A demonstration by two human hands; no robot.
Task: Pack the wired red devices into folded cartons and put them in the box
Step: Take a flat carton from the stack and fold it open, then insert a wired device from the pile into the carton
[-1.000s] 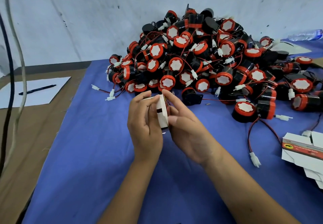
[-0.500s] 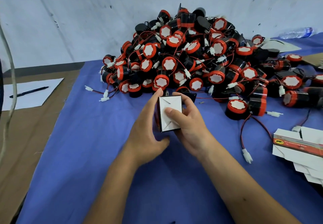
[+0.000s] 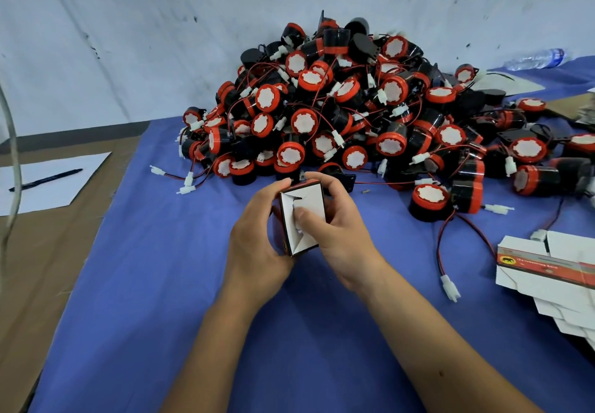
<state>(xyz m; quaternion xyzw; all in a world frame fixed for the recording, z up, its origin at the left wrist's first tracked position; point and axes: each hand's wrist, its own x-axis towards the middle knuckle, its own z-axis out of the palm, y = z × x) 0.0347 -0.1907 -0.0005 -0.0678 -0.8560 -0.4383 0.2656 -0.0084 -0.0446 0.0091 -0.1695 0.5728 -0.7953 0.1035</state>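
Note:
A small carton (image 3: 307,198), white on its folded end with red and black sides, is held above the blue cloth in both hands. My left hand (image 3: 256,238) wraps round its left side. My right hand (image 3: 338,229) grips its right side, with the thumb pressing on the white end flaps. Behind it lies a big pile of red and black wired devices (image 3: 347,116) with white connectors. One device (image 3: 429,200) sits nearest on the right, its red wire trailing to a white plug (image 3: 449,287). The box is not in view.
A stack of flat unfolded cartons (image 3: 547,271) lies at the right edge. The blue cloth (image 3: 154,284) covers the table; its left part is bare brown board with a white sheet and a black pen (image 3: 45,180). A plastic bottle (image 3: 534,58) lies far right by the wall.
The carton has turned so that its white end faces me. My right thumb has moved onto the end flaps and presses them, and both hands have shifted slightly lower.

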